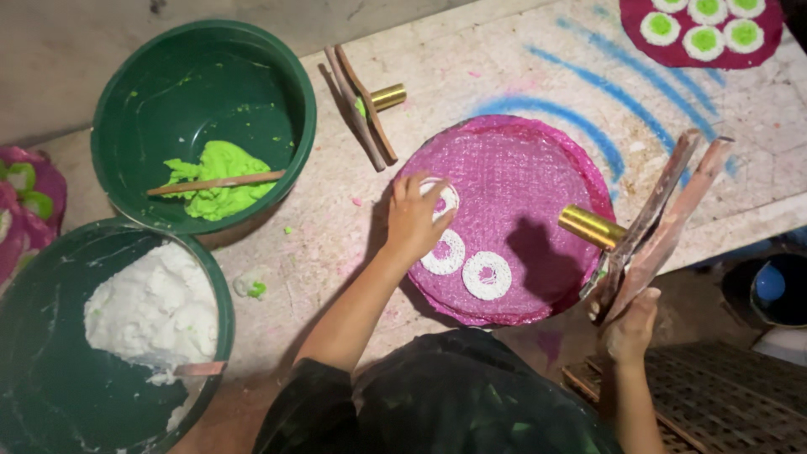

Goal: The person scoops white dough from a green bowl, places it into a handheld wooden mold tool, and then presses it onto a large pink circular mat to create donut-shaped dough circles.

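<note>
A round pink woven tray (521, 160) lies on the table in front of me. Three white dough rings sit on its near left part: one (445, 195) under my fingers, one (445, 253) below it, one (487, 275) to the right. My left hand (412, 220) rests on the tray's left edge, its fingertips touching the top ring. My right hand (629, 326) grips the wooden handles of a press tool (651, 227) with a brass cylinder (591, 226), held over the tray's right edge.
A green bowl (126, 109) at the upper left holds green dough (220, 172) and a wooden stick. A second green bowl (34, 387) at lower left holds white dough (155, 307). Another press tool (366, 105) lies beyond the tray. A dark red tray (656, 50) with white-and-green pieces sits top right.
</note>
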